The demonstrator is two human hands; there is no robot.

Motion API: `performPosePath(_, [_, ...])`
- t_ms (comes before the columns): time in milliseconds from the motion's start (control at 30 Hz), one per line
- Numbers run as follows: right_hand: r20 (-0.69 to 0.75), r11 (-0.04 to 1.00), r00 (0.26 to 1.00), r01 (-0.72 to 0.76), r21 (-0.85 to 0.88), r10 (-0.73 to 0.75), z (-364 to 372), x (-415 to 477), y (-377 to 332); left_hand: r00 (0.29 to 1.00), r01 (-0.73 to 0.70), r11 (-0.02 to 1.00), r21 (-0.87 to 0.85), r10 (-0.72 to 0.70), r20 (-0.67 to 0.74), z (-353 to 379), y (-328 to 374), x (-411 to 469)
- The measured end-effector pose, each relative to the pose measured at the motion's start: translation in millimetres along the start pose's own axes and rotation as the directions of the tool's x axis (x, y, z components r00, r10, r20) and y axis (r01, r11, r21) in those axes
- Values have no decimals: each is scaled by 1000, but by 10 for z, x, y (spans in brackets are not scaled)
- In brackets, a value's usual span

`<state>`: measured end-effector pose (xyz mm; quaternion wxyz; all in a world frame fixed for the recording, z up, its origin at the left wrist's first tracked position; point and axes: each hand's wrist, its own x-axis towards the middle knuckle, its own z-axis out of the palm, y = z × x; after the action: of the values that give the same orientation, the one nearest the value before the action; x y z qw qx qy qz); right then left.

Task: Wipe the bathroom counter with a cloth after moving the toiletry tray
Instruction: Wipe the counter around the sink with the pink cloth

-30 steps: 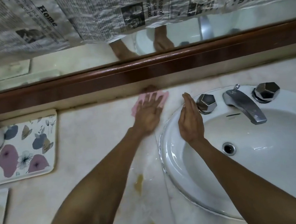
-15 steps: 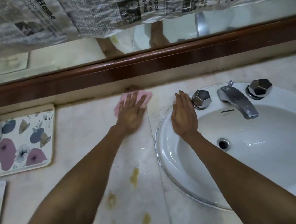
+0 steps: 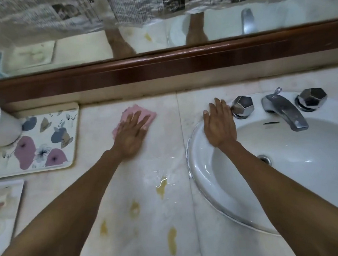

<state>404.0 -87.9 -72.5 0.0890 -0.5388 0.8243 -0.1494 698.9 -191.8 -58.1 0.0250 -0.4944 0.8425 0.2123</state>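
Cloth (image 3: 134,115) lying on counter (image 3: 108,196) at 12 o'clock, flattened under open left hand (image 3: 130,136). Right hand (image 3: 219,125) resting flat, fingers unclenched, on sink (image 3: 207,186) rim, holding nothing. Flowered tray (image 3: 32,144) sitting at 9 o'clock.

Left hand (image 3: 130,135) flat on pink cloth (image 3: 133,117), pressed to pale counter (image 3: 107,186). Right hand (image 3: 218,123) flat on sink rim (image 3: 199,166), beside faucet knob (image 3: 242,106). Floral tray (image 3: 40,141) far left. Yellow stains (image 3: 171,240) near front.

Only newsprint (image 3: 150,2) taped over the mirror at twelve o'clock bore lettering, where the upside-down fragment "ome" could be read, the rest being too blurred.
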Motion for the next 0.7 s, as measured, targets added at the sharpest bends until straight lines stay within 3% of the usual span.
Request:
performPosePath(100, [23, 1000, 1000, -9, 7, 9, -3, 0, 11, 999, 50, 995, -82, -50, 2, 131, 402, 136])
performPosePath(300, [87, 996, 996, -39, 85, 31, -49, -26, -26, 983, -145, 953, -265, 170, 74, 449, 752, -716])
performPosePath(400, [112, 989, 993, -55, 140, 40, -71, -176, -98, 957, -254, 949, -185, 275, 97, 554, 571, -1344])
performPosePath(533, [111, 978, 993, -52, 200, 30, -70, -518, -225, 940, -310, 950, 27, 302, 158, 624, 312, -1878])
performPosePath(600, [120, 981, 993, -27, 193, 3, -71, -674, -261, 959, -259, 963, 75, 247, 139, 560, 158, -1733])
performPosePath(700, [127, 983, 992, -1, 182, -23, -69, -889, -260, 996, -23, 997, 76, 16, 85, 388, 182, -1247])
